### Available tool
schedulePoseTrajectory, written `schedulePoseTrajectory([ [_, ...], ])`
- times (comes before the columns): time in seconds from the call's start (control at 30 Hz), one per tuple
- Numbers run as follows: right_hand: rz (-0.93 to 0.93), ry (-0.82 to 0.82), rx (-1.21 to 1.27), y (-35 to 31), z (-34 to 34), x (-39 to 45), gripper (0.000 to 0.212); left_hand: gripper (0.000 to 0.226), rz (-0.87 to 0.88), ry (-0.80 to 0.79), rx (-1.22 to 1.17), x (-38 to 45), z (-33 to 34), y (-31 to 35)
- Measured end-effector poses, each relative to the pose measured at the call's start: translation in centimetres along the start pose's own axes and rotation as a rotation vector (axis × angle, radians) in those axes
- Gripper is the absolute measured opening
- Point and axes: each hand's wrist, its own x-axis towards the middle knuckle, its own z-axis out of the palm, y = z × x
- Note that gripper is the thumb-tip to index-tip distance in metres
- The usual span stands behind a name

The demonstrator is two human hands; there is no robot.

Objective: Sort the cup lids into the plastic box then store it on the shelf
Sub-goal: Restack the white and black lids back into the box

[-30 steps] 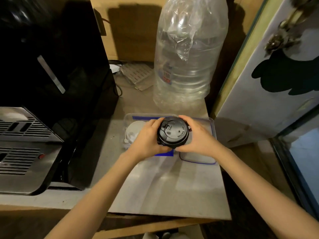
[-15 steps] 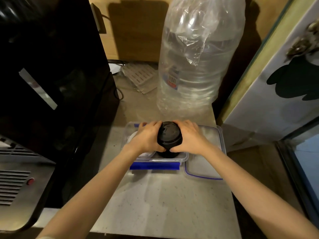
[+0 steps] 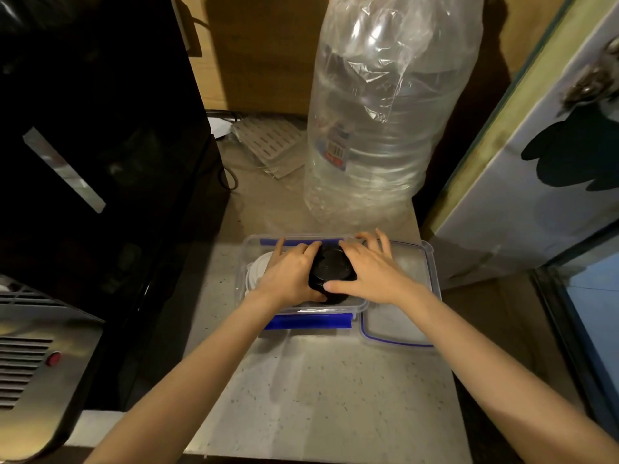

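A clear plastic box point(image 3: 360, 306) with blue clips sits on the pale counter. Inside it, a stack of black cup lids point(image 3: 331, 274) stands in the middle, and white lids point(image 3: 258, 271) lie at the box's left end. My left hand point(image 3: 288, 277) grips the black stack from the left. My right hand point(image 3: 371, 274) holds it from the right, fingers spread over the box's far rim. The box's clear cover point(image 3: 402, 316) with a blue seal lies flat just right of the box.
A large clear water bottle point(image 3: 378, 108) stands right behind the box. A black machine point(image 3: 97, 135) fills the left side. A metal grate point(image 3: 268, 142) lies at the back. A painted panel point(image 3: 542, 155) walls the right; the counter point(image 3: 318, 396) stretches toward me.
Both hands have lowered the black lid stack from above the counter down into the box. The view has moved closer to the box.
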Motion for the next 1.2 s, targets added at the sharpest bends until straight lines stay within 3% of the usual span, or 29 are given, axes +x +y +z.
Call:
schedulePoseTrajectory([
  [0.23, -0.002, 0.001, -0.106, -0.1, 0.0, 0.2, 0.094, 0.098, -0.008, -0.046, -0.061, -0.3, -0.2, -0.3],
  [0.57, 0.036, 0.089, -0.003, -0.5, -0.2, -0.4, 0.080, 0.079, -0.036, 0.026, -0.062, 0.0, 0.5, -0.5],
  [0.7, 0.028, 0.131, 0.053, -0.4, 0.4, -1.5, 0.077, 0.080, 0.006, 0.080, -0.045, -0.6, 0.8, -0.3],
  [0.97, 0.033, 0.103, 0.124, -0.7, 0.5, -2.8, 0.073, 0.081, -0.017, 0.034, -0.054, -1.8, 0.9, 0.2],
  [1.1, 0.026, 0.145, 0.317, -0.3, -0.1, -3.3, 0.068, 0.094, -0.045, 0.021, -0.082, -2.1, 0.2, 0.8],
  [1.2, 0.090, 0.277, 0.533, 0.4, -0.6, -4.1, 0.051, 0.103, -0.027, 0.093, -0.165, -2.9, -0.4, 2.3],
])
